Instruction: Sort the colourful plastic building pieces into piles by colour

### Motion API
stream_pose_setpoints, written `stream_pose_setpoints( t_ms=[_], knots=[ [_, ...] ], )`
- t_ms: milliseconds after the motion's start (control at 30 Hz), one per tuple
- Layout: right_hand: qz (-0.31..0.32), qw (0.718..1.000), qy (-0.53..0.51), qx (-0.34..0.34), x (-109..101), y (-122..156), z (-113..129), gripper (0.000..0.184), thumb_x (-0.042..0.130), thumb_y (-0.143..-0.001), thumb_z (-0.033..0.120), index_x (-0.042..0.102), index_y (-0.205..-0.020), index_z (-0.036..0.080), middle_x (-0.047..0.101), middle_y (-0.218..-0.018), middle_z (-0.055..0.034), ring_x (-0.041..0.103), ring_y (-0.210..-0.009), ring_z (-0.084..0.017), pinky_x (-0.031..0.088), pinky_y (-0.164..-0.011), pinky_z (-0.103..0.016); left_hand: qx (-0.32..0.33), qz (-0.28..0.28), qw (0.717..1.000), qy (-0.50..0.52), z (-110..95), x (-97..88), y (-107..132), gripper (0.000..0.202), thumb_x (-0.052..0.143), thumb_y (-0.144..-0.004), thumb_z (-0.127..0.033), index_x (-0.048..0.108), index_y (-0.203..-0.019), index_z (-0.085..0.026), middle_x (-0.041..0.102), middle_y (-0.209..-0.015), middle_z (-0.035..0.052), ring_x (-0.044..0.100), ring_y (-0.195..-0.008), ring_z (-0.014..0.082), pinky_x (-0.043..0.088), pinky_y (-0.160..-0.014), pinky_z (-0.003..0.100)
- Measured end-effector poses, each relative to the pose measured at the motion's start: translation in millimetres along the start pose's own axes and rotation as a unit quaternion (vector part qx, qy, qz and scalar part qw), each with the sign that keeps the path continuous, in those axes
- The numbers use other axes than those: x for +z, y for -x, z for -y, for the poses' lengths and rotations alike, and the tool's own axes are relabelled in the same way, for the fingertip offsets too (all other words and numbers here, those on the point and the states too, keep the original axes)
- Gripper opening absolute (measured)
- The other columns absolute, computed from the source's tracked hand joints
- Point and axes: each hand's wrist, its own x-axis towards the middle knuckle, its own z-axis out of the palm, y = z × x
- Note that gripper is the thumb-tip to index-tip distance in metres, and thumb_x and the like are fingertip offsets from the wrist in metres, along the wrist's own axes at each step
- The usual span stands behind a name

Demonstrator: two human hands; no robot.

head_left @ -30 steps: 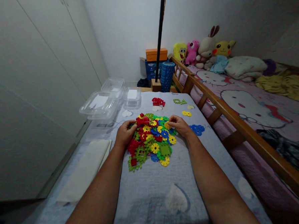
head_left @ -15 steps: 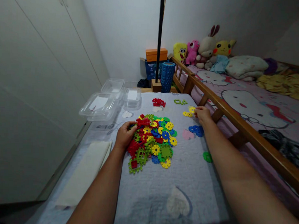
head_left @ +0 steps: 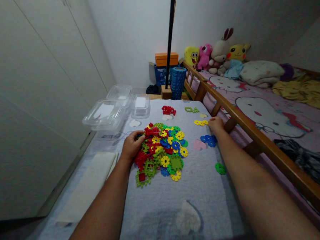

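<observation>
A mixed heap of plastic building pieces (head_left: 164,148), with red bars, green square frames and notched discs in yellow, blue and green, lies mid-table. At its left edge rests my left hand (head_left: 132,145), thumb and index finger apart and touching the pieces beside a red piece (head_left: 152,131); its other fingers are partly hidden. Over by the bed rail, my right hand (head_left: 216,125) has its fingertips closed at the right end of a short row of yellow notched discs (head_left: 201,123). Blue discs (head_left: 208,140) lie just below that hand, and a green disc (head_left: 220,168) lies nearer me.
Red pieces (head_left: 168,110) and green frames (head_left: 192,110) form small groups at the far end. Clear plastic boxes (head_left: 103,112) stand at the back left, above a folded pale cloth (head_left: 87,188). A wooden bed rail (head_left: 235,118) runs along the right side.
My right hand has lowered the yellow disc to the row of yellow discs on the table. My left hand stays at the heap, and the view has shifted slightly.
</observation>
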Motion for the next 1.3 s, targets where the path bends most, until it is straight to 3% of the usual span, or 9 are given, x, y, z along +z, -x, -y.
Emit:
stream_pose_setpoints(
  t_ms=[133, 200, 267, 333, 467, 633, 800, 1033, 1300],
  knots=[
    [-0.012, 0.999, -0.033, -0.023, 0.9, 25.7, 21.2, 0.018, 0.059, -0.066, 0.016, 0.066, -0.082, 0.018, 0.068, -0.084, -0.0055, 0.063, -0.082, -0.02, 0.049, -0.075, -0.03, -0.002, 0.001, 1.0, -0.003, -1.5, -0.6, 0.4, 0.046, 0.063, -0.078, -0.051, 0.074, -0.107, -0.017, 0.076, -0.108, 0.0097, 0.068, -0.098, 0.0267, 0.052, -0.095, 0.04],
    [0.059, 0.991, -0.093, -0.07, 3.5, 49.2, 36.7, 0.018, 0.061, -0.069, 0.021, 0.068, -0.085, 0.018, 0.069, -0.086, -0.0045, 0.062, -0.079, -0.018, 0.05, -0.074, -0.03, -0.003, 0.0, 1.0, -0.001, -2.4, -0.8, 0.9, 0.047, 0.064, -0.077, -0.051, 0.075, -0.106, -0.017, 0.076, -0.107, 0.0097, 0.068, -0.097, 0.0267, 0.051, -0.095, 0.04],
    [0.187, 0.967, -0.13, -0.112, 7.2, 74.9, 50.6, 0.017, 0.065, -0.07, 0.028, 0.069, -0.084, 0.02, 0.068, -0.08, -0.0024, 0.06, -0.073, -0.018, 0.049, -0.07, -0.03, -0.003, -0.004, 1.0, 0.001, -3.2, -0.8, 1.3, 0.045, 0.064, -0.076, -0.051, 0.075, -0.104, -0.017, 0.076, -0.107, 0.0092, 0.068, -0.097, 0.0265, 0.051, -0.096, 0.039],
    [0.246, 0.948, -0.136, -0.151, 12.2, 97.8, 60.0, 0.014, 0.068, -0.069, 0.028, 0.069, -0.081, 0.021, 0.068, -0.077, -0.0013, 0.059, -0.071, -0.018, 0.048, -0.068, -0.03, -0.004, -0.006, 1.0, 0.003, -4.0, -0.9, 1.7, 0.044, 0.065, -0.075, -0.05, 0.075, -0.103, -0.018, 0.077, -0.107, 0.0086, 0.068, -0.097, 0.0263, 0.051, -0.096, 0.039],
    [0.263, 0.944, -0.109, -0.168, 25.1, 126.4, 64.5, 0.008, 0.067, -0.071, 0.023, 0.07, -0.078, 0.021, 0.066, -0.076, -0.0011, 0.058, -0.07, -0.017, 0.048, -0.071, -0.031, -0.004, -0.003, 1.0, 0.001, -4.8, -1.3, 2.3, 0.044, 0.065, -0.076, -0.05, 0.075, -0.104, -0.019, 0.077, -0.107, 0.0087, 0.069, -0.096, 0.0263, 0.052, -0.094, 0.039],
    [0.252, 0.939, -0.073, -0.221, 36.0, 139.6, 60.7, 0.019, 0.075, -0.066, 0.019, 0.074, -0.085, 0.022, 0.062, -0.087, -0.0021, 0.059, -0.081, -0.019, 0.049, -0.08, -0.033, -0.004, -0.006, 1.0, -0.003, -3.3, -1.7, 2.2, 0.044, 0.065, -0.076, -0.05, 0.076, -0.104, -0.018, 0.078, -0.105, 0.0084, 0.069, -0.095, 0.0257, 0.052, -0.092, 0.038],
    [0.252, 0.941, -0.094, -0.206, 38.2, 142.5, 56.2, 0.023, 0.075, -0.065, 0.022, 0.071, -0.087, 0.022, 0.06, -0.094, -0.0017, 0.058, -0.082, -0.017, 0.049, -0.079, -0.032, -0.005, -0.005, 1.0, -0.005, -1.2, -1.9, 1.7, 0.045, 0.066, -0.076, -0.052, 0.076, -0.105, -0.018, 0.077, -0.105, 0.0083, 0.069, -0.095, 0.0255, 0.052, -0.091, 0.037],
    [0.276, 0.933, -0.198, -0.117, 33.5, 130.6, 53.8, 0.018, 0.066, -0.067, 0.036, 0.063, -0.076, 0.021, 0.058, -0.067, 0.0033, 0.051, -0.063, -0.014, 0.04, -0.061, -0.027, -0.01, -0.007, 1.0, 0.004, -0.8, -0.6, 1.2, 0.044, 0.066, -0.076, -0.05, 0.076, -0.105, -0.018, 0.077, -0.102, 0.0079, 0.068, -0.094, 0.0258, 0.053, -0.089, 0.038],
    [0.116, 0.978, -0.143, -0.103, 17.0, 50.4, 35.3, 0.016, 0.067, -0.065, 0.033, 0.057, -0.072, 0.023, 0.058, -0.067, 0.0004, 0.052, -0.065, -0.016, 0.04, -0.061, -0.029, -0.006, -0.008, 1.0, 0.007, 0.8, -0.8, 1.5, 0.042, 0.066, -0.077, -0.049, 0.076, -0.104, -0.019, 0.077, -0.103, 0.0079, 0.069, -0.096, 0.0262, 0.054, -0.09, 0.038]
  ],
)
